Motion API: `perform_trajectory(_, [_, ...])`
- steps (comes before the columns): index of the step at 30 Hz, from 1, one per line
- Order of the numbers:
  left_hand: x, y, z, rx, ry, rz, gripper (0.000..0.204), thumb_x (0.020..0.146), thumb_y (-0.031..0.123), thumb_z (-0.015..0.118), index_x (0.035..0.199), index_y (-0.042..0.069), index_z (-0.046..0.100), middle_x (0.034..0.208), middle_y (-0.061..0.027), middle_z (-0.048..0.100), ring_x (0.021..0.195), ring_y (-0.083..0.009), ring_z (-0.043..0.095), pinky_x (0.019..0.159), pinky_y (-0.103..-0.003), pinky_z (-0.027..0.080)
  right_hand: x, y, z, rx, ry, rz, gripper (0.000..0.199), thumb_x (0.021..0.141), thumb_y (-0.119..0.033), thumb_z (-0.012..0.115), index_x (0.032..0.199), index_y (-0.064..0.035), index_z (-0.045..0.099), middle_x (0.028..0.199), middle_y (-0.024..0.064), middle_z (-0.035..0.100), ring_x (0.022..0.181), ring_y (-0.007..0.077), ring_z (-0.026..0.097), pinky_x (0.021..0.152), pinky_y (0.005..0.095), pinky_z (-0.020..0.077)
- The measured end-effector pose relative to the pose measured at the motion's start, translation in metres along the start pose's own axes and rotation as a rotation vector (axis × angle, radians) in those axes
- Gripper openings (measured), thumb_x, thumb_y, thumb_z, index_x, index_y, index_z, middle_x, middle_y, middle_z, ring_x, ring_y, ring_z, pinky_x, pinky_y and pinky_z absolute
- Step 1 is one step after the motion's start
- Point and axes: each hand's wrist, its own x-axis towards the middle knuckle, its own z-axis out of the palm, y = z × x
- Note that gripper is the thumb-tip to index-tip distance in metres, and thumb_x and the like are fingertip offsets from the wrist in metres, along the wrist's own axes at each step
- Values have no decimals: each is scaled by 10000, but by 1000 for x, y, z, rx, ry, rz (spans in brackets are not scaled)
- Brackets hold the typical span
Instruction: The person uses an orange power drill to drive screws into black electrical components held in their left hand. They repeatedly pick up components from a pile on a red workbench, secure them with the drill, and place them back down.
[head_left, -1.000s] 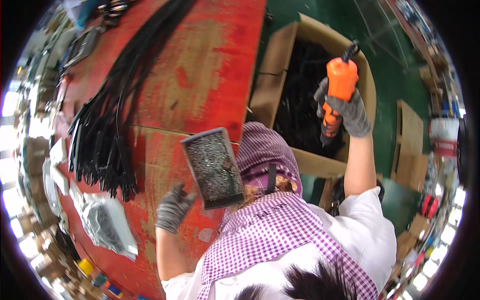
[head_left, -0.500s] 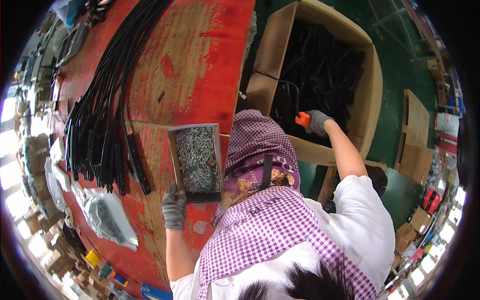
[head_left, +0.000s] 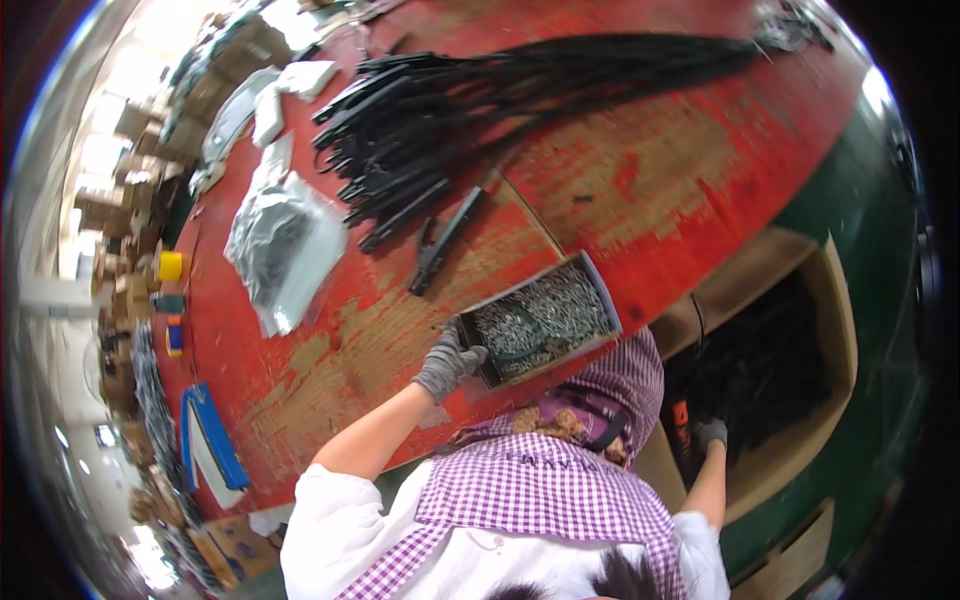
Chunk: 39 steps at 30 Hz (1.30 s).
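My left hand [head_left: 447,362], in a grey glove, grips the near left end of a small open cardboard box [head_left: 611,300] at the table's edge. Small silvery metal pieces, apparently screws [head_left: 560,305], fill the box, with a dark green loop among them. My right hand [head_left: 712,432], also gloved, reaches into a large cardboard box [head_left: 845,330] of black parts [head_left: 775,365]. Beside it is an orange-bodied tool [head_left: 682,425], seemingly apart from the hand. A dark cord hangs over that box's flap. The right fingers are too blurred and dark to make out.
A bundle of long black strips [head_left: 430,120] lies across the red, worn table [head_left: 640,170]. One short black piece [head_left: 447,240] rests nearer me. Clear plastic bags [head_left: 290,255] lie to the left. A blue-and-white object [head_left: 213,445] sits at the table's left edge.
My view has turned left, so the table fills more of it. My right hand, earlier at the orange tool, is now beside it. My left hand stays on the small box.
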Motion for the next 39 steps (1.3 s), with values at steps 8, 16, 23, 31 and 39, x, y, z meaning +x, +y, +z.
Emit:
perform_trajectory(8, [-4, 4, -7, -607, -353, -216, 311, 700, 55, 630, 990, 1, 534, 843, -118, 623, 714, -234, 626, 653, -356, 538, -131, -188, -195, 730, 696, -741, 132, 788, -85, 586, 896, -10, 590, 819, 101, 619, 751, 184, 589, 704, 273, 464])
perform_trajectory(16, [-22, -22, -56, -898, -458, -239, 115, 734, 149, 600, 792, 52, 574, 683, -47, 589, 550, -156, 565, 484, -264, 477, -208, -308, -178, 790, 706, -1127, 96, 763, -47, 604, 858, -35, 595, 771, 97, 612, 703, 201, 601, 665, 286, 479])
perform_trajectory(23, [-12, -41, -184, -1348, -263, 142, 305, 652, 74, 574, 941, -12, 528, 784, -105, 625, 681, -261, 626, 689, -393, 534, -238, -362, -126, 400, 634, -1299, 349, 693, -120, 653, 1015, -71, 525, 965, 116, 563, 911, 277, 552, 796, 373, 447])
perform_trajectory(31, [104, 17, -362, -1431, 403, 257, 74, 745, 137, 587, 759, 72, 553, 658, -65, 591, 530, -175, 582, 442, -259, 493, -238, -398, -96, 79, 660, -1490, 425, 668, -224, 652, 1044, -105, 492, 1089, 104, 492, 1038, 289, 475, 908, 442, 379])
perform_trajectory(39, [286, 29, -427, -1259, 440, 243, 148, 726, 184, 589, 839, 100, 541, 695, -60, 600, 511, -183, 571, 326, -259, 442, -236, -407, -99, 61, 668, -1451, 352, 659, -207, 646, 975, -116, 522, 1022, 77, 534, 968, 262, 525, 868, 427, 416])
